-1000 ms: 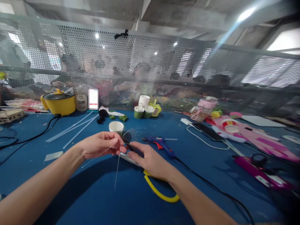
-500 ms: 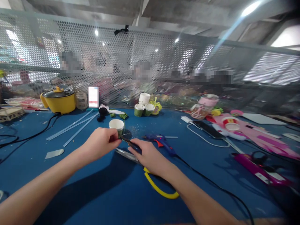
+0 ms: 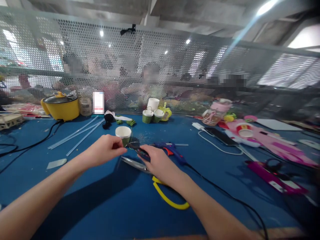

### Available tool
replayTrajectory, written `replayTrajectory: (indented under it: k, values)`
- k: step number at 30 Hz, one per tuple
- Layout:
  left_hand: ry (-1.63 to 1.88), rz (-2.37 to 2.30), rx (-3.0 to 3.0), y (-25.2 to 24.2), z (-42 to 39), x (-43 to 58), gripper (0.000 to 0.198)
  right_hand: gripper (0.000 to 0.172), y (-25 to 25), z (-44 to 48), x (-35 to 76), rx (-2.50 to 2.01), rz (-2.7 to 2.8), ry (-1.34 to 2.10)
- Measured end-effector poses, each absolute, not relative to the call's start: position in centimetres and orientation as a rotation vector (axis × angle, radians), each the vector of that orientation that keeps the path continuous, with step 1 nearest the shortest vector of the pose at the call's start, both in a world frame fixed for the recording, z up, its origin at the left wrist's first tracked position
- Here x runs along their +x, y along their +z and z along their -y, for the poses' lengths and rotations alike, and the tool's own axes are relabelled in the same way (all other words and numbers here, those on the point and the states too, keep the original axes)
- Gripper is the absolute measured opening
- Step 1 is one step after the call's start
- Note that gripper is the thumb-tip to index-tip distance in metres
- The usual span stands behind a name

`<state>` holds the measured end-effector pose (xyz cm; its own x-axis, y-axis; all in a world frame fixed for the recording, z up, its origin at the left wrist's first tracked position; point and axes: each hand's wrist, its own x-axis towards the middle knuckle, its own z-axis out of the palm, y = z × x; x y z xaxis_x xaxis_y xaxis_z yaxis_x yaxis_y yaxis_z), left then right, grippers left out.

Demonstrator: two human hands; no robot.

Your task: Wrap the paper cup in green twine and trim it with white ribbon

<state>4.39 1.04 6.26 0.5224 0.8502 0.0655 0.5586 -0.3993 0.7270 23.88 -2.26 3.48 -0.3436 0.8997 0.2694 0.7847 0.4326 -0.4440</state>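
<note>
A paper cup [image 3: 123,132], white inside with green yarn round its outside, stands just beyond my left hand [image 3: 111,149]. The thumb and fingers of that hand are pinched together by the cup's near side; what they hold is too small to make out. My right hand [image 3: 160,163] is closed round dark-handled pliers [image 3: 140,150], whose tips reach toward the cup. A thin wire [image 3: 130,143] curves by the tips. Beneath the right hand lie large scissors [image 3: 136,165] with yellow handles, blades pointing left.
Behind the right hand rests a blue glue gun [image 3: 175,151], its cord running to the front right. Clear glue sticks [image 3: 75,135] and a yellow pot [image 3: 61,108] are at left. Small green cups [image 3: 148,116] stand by the mesh partition. A purple power strip [image 3: 275,178] is at right.
The view has shifted slightly. The plier tips have moved a little left, closer to the cup. Both hands keep their grips.
</note>
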Motion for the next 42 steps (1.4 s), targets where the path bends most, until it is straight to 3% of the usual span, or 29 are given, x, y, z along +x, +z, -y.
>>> replayTrajectory:
  k: [3,9,15,42]
  values:
    - [0.593,-1.425,2.365,6.8,-0.5,4.6,0.017,0.019,3.0,2.0,23.9,-1.479,2.235,0.229]
    - [0.556,-0.885,1.845,6.9,-1.5,3.5,0.019,0.016,4.1,2.5,23.7,-1.372,2.198,0.357]
    - [0.499,-0.820,1.794,7.1,-1.7,3.1,0.009,0.018,4.1,2.5,23.6,-1.366,2.198,0.390]
    - [0.490,-0.805,1.496,6.1,-2.0,3.7,0.026,0.031,4.2,2.8,23.4,-1.349,2.205,0.517]
